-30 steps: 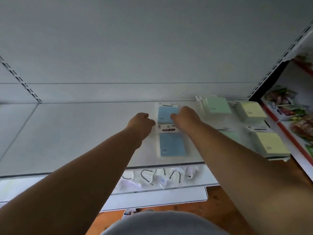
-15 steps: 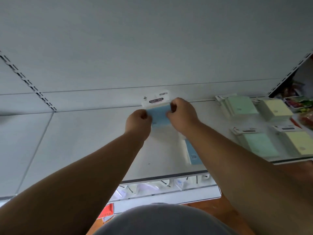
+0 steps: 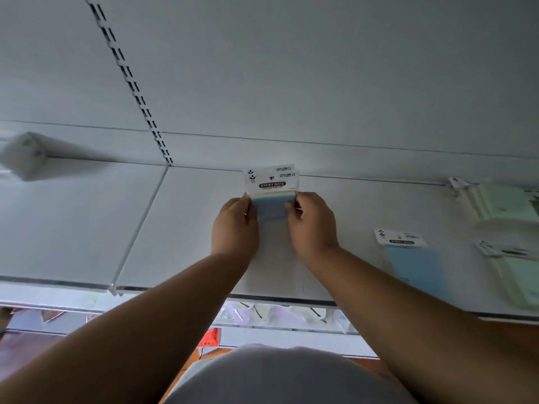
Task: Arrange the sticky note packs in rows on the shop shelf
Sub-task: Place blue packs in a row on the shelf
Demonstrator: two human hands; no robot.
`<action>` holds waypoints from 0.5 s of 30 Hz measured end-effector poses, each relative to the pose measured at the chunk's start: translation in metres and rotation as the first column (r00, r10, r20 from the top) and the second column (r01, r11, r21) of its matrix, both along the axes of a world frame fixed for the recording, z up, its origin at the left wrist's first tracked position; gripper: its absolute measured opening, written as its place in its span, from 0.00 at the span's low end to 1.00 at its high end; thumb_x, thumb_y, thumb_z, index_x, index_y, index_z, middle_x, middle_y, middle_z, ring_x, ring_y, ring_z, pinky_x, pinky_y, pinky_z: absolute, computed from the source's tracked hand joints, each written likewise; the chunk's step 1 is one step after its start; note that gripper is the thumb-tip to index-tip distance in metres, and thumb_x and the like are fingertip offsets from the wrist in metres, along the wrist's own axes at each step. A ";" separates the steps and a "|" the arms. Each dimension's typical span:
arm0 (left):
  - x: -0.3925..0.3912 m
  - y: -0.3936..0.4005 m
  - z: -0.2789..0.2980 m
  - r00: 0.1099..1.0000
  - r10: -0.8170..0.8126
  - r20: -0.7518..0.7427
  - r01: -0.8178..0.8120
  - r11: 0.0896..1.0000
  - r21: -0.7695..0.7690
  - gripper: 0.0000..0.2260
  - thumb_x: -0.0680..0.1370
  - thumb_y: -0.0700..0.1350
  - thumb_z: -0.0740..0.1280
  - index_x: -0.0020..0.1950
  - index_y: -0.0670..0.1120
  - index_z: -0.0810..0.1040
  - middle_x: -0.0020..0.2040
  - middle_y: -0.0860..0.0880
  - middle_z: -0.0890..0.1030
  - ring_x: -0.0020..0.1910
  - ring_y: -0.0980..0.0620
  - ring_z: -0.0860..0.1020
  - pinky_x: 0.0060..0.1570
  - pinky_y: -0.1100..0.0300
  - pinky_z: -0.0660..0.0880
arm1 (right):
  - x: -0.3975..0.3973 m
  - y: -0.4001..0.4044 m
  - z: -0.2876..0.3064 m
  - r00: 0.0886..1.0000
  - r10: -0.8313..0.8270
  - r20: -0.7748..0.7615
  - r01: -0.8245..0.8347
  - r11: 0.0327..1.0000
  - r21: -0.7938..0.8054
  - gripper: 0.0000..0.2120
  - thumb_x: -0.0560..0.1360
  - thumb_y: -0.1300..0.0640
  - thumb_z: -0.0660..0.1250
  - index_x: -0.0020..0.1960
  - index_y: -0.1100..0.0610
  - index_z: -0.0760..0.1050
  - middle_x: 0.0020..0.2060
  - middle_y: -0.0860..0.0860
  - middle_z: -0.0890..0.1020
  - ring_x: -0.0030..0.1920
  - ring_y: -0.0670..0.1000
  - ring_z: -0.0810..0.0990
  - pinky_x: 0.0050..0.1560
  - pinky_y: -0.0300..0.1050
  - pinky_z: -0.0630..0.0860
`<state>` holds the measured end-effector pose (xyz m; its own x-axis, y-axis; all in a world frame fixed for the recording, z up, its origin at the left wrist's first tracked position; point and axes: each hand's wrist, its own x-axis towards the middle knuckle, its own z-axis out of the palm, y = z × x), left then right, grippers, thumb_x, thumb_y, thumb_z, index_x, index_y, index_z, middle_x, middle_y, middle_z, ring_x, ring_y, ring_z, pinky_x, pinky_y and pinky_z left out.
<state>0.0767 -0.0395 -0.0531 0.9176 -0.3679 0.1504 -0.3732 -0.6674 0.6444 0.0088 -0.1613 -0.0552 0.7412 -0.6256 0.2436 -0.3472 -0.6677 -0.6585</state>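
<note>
Head view: both hands, left [image 3: 234,225] and right [image 3: 310,224], outstretched, pinch blue pack [image 3: 271,207].

We stand in a shop: slotted white shelving [image 3: 204,228] displays header-carded sticky note packs [image 3: 417,258] in rows.

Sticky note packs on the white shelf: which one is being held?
The blue pack with the white header card, pinched between left hand and right hand; the other packs lie untouched at right.

Two hands [image 3: 272,223] held one blue pack [image 3: 271,207]; one more blue pack [image 3: 417,266] and two green packs [image 3: 507,204] lay on the shelf [image 3: 189,228].
</note>
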 end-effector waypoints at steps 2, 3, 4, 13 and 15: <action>-0.001 -0.003 0.002 1.000 -0.024 -0.003 0.024 1.000 0.005 0.08 0.80 0.40 0.59 0.53 0.40 0.77 0.52 0.42 0.79 0.51 0.42 0.75 0.41 0.61 0.62 | 0.001 -0.001 0.000 1.000 0.004 -0.016 -0.004 1.000 0.001 0.07 0.77 0.60 0.65 0.48 0.64 0.78 0.47 0.60 0.80 0.49 0.60 0.78 0.45 0.44 0.69; -0.001 -0.004 0.002 0.999 -0.031 -0.012 0.031 0.999 0.006 0.09 0.80 0.39 0.59 0.55 0.40 0.77 0.52 0.42 0.79 0.52 0.42 0.75 0.42 0.61 0.64 | 0.002 -0.002 -0.001 0.999 0.010 -0.039 -0.010 1.000 0.010 0.08 0.78 0.60 0.63 0.49 0.64 0.78 0.48 0.60 0.80 0.49 0.60 0.78 0.45 0.44 0.68; -0.002 -0.005 0.003 0.999 -0.027 -0.028 0.028 1.000 0.007 0.10 0.80 0.39 0.58 0.56 0.41 0.77 0.53 0.42 0.79 0.53 0.42 0.75 0.43 0.61 0.64 | 0.002 -0.003 -0.002 0.999 0.013 -0.052 -0.013 1.000 0.017 0.09 0.78 0.60 0.63 0.49 0.65 0.77 0.48 0.61 0.80 0.49 0.60 0.77 0.45 0.44 0.67; 0.007 -0.007 0.014 0.989 0.037 -0.143 -0.028 0.998 0.060 0.11 0.80 0.40 0.58 0.56 0.44 0.78 0.50 0.44 0.80 0.50 0.43 0.77 0.42 0.61 0.65 | 0.001 -0.016 0.001 0.999 0.045 -0.002 -0.045 0.998 0.033 0.11 0.77 0.54 0.66 0.45 0.61 0.82 0.39 0.59 0.82 0.42 0.58 0.78 0.39 0.45 0.65; 0.008 -0.002 0.018 0.980 0.071 -0.187 -0.073 0.997 -0.005 0.14 0.80 0.41 0.59 0.64 0.47 0.76 0.51 0.48 0.80 0.50 0.47 0.78 0.43 0.62 0.67 | 0.003 -0.013 0.003 0.999 0.037 -0.014 -0.035 0.990 0.133 0.14 0.76 0.51 0.67 0.39 0.60 0.82 0.34 0.59 0.82 0.36 0.55 0.77 0.38 0.46 0.68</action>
